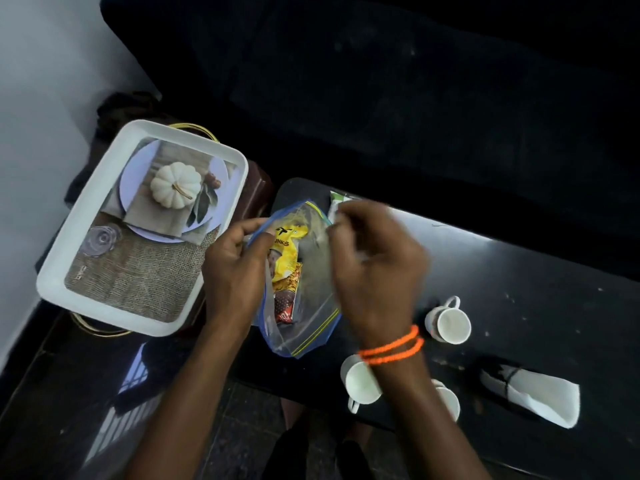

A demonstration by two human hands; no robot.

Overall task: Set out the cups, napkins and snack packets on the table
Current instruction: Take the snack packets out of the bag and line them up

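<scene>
While hands hold bag point(298, 323): three cups point(450, 323), one napkin point(540, 396).

The counter point(519, 271) is a glossy black surface running from 11 o'clock toward 4 o'clock. Three white cups lie directly on it: one cup point(450, 323) at its centre, a second cup point(362, 382) at 7 o'clock, and a third cup point(448, 400) just beside the second, partly hidden. A white napkin bundle point(540, 393) with a dark band lies at 5 o'clock. A clear zip bag point(301, 306) with a blue edge rests at 9 o'clock. A green-and-white packet point(337, 199) lies at 11 o'clock.
</scene>
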